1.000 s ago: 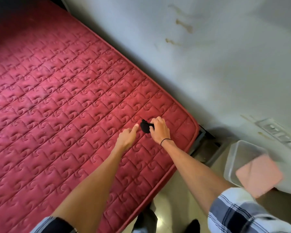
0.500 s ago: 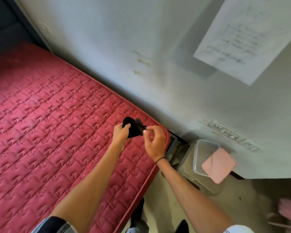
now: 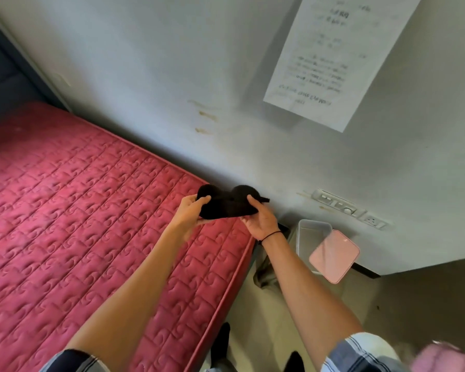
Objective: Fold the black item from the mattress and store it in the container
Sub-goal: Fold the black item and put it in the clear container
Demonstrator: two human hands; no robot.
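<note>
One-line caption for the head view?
Both hands, left and right, hold a black item above the red mattress corner.

Free room vs. obstacles, head view. Open air above red mattress (image 3: 78,224), surface bare across left and centre. Wall (image 3: 172,76) close behind, blocking far side; paper sheet (image 3: 325,57) flat on it, socket strip (image 3: 341,206) low on it, just above container. Clear container (image 3: 310,236) on floor betw. mattress corner and wall, mouth open on left part only; pink lid (image 3: 334,260) tilted over its right part, barring entry there. Narrow floor strip (image 3: 266,304) beside mattress edge, dark bed-frame corner jutting into it near container. Both hands, left hand (image 3: 191,213) and right hand (image 3: 261,220), occupied w. black item (image 3: 226,206), held above mattress corner, left of container.
</note>
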